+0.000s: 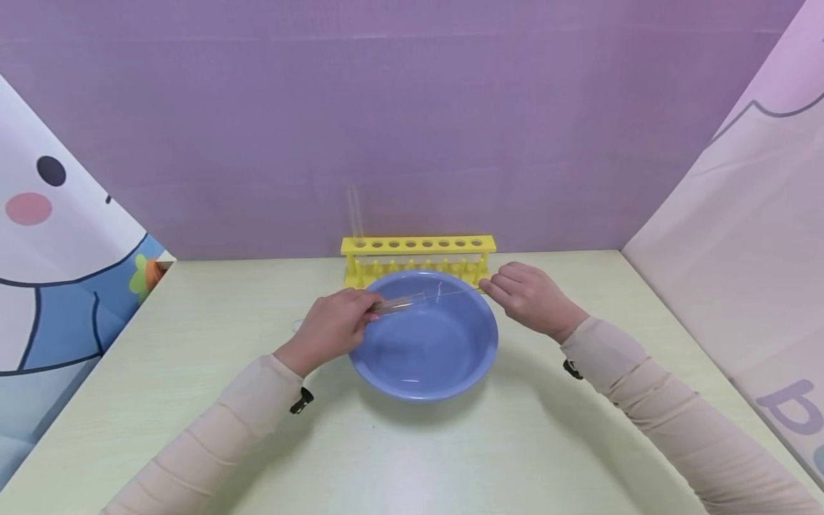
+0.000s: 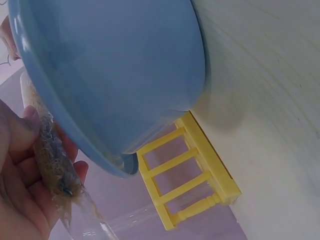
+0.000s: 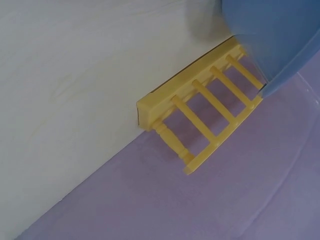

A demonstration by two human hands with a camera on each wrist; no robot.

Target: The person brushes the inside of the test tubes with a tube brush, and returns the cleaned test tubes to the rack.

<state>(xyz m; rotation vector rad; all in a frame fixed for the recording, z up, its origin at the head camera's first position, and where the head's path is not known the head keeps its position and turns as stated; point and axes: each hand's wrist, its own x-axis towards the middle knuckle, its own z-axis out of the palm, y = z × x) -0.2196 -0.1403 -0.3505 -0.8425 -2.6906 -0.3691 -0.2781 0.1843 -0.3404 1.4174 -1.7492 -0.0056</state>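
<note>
My left hand (image 1: 331,325) pinches one clear test tube (image 1: 402,302) with a brush (image 2: 52,160) inside it, held nearly level over the near-left rim of the single blue basin (image 1: 425,343), while my right hand (image 1: 531,297) curls its fingertips at the end of the brush's thin wire handle (image 1: 460,292) by the basin's far-right rim, seemingly pinching it, though the view is too fine to be sure. Behind the basin stands one yellow rack (image 1: 418,247) with eight holes in its top bar, and one more tube (image 1: 355,211) stands upright at its left end, all on the pale table (image 1: 193,343).

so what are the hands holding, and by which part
The left hand grips a clear test tube by one end, over the blue basin; the right hand pinches a thin brush wire.
</note>
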